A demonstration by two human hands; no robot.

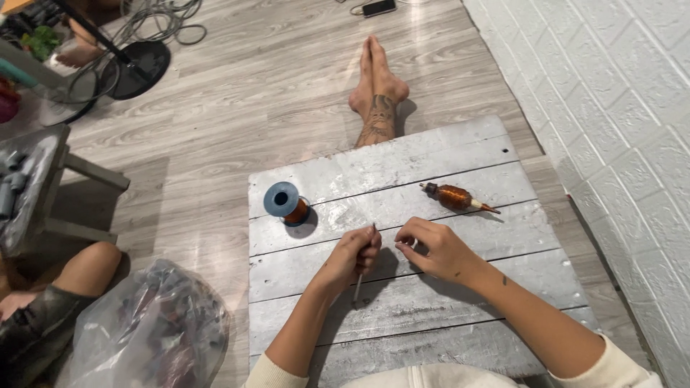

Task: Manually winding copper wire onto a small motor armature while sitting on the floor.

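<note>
Your left hand [353, 253] is clenched round one thin pale rod [358, 286]; the rod's lower end pokes out below the fist and points down toward you, over the bench [431, 302]. Your right hand [430, 248] sits just beside it, fingers curled in and pinched near the left fist's top. Can't tell if it's grasping anything: whatever's between the fingertips is too small to see.

Both hands hover over the middle boards of the grey, worn wooden bench.

Outward from there, on the bench:
- 1 spool of copper wire [285, 202], blue flange on top, standing upright, up-left of your left hand, apart from it.
- 1 wound copper coil on a spindle [457, 197], lying on its side, dark tip left, thin pointed end right, up-right of your right hand, not touching.

Off the bench:
- 1 clear plastic bag [154, 327] w/ dark small parts, on the floor at your left.
- 1 bare foot [377, 90], tattooed at the ankle, stretched out on the wood floor past the bench's far edge.
- 1 phone [379, 8] on the floor far ahead.
- 1 round black stand base [140, 68] w/ cables top left.
- White brick-pattern wall [625, 108] along your right.
</note>
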